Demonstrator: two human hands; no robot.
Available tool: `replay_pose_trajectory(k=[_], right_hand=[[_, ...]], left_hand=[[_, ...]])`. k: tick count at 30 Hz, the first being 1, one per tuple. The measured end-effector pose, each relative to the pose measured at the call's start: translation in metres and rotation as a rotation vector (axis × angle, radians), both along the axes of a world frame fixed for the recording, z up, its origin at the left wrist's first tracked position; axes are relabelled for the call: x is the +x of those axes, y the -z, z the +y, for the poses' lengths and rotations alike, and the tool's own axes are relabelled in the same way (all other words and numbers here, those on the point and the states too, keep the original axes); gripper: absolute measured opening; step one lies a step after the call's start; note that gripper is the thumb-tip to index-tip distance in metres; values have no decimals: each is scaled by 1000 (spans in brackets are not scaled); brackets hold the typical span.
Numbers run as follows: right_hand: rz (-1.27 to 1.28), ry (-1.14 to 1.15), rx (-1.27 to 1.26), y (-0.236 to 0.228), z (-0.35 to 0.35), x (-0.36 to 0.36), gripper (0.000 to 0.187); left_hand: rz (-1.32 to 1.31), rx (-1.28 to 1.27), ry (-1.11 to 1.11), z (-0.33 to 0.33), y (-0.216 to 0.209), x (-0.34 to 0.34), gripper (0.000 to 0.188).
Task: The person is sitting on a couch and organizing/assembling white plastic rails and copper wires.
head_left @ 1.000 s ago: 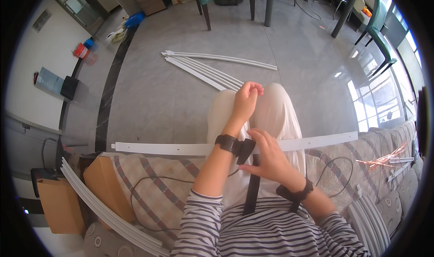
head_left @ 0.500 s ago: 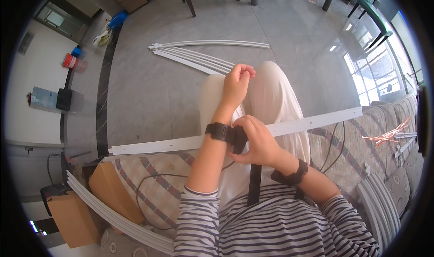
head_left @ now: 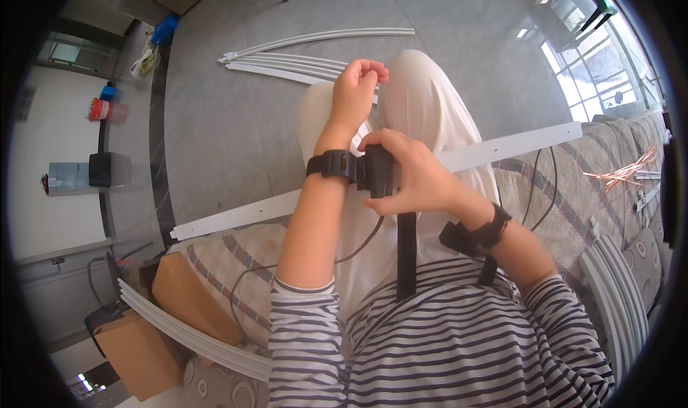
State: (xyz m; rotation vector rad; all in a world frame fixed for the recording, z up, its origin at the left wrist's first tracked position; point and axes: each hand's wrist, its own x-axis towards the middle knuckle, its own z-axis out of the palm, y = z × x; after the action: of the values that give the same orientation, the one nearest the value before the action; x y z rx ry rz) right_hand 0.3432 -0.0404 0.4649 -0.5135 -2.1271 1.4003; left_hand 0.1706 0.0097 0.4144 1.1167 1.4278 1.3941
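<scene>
My left hand (head_left: 354, 92) is raised above my knees with its fingers loosely curled together and nothing in them. Round that wrist runs a black strap (head_left: 331, 165) carrying a small black box-shaped device (head_left: 378, 171). My right hand (head_left: 419, 175) grips this device between thumb and fingers, at the inner side of the left wrist. Another black wrist device (head_left: 466, 239) sits on my right wrist. Across my lap lies a long white strip (head_left: 502, 147) with small holes, partly hidden by my arms and the device; neither hand holds it.
Several white strips (head_left: 308, 65) lie fanned on the grey tiled floor (head_left: 222, 135). More pale strips stand beside me at left (head_left: 190, 340) and right (head_left: 618, 293). Copper-coloured rods (head_left: 623, 170) rest on the covered sofa (head_left: 573, 186). Cardboard boxes (head_left: 140, 354) and a black cable (head_left: 552, 193) are close by.
The view has tilted, so my hands and the floor strips appear higher. My right hand keeps its grip on the black device, which now shows more of its face.
</scene>
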Motion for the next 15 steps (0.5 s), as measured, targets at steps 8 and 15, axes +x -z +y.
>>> replay_pose_trajectory(k=[8,15], right_hand=[[-39,-125,-93,1,21,-4,62],[-32,-168,-86,4,31,-15,59]], left_hand=[[-108,-52,51,-1,-10,-2,22],[-91,-155,91,1,-15,-7,21]])
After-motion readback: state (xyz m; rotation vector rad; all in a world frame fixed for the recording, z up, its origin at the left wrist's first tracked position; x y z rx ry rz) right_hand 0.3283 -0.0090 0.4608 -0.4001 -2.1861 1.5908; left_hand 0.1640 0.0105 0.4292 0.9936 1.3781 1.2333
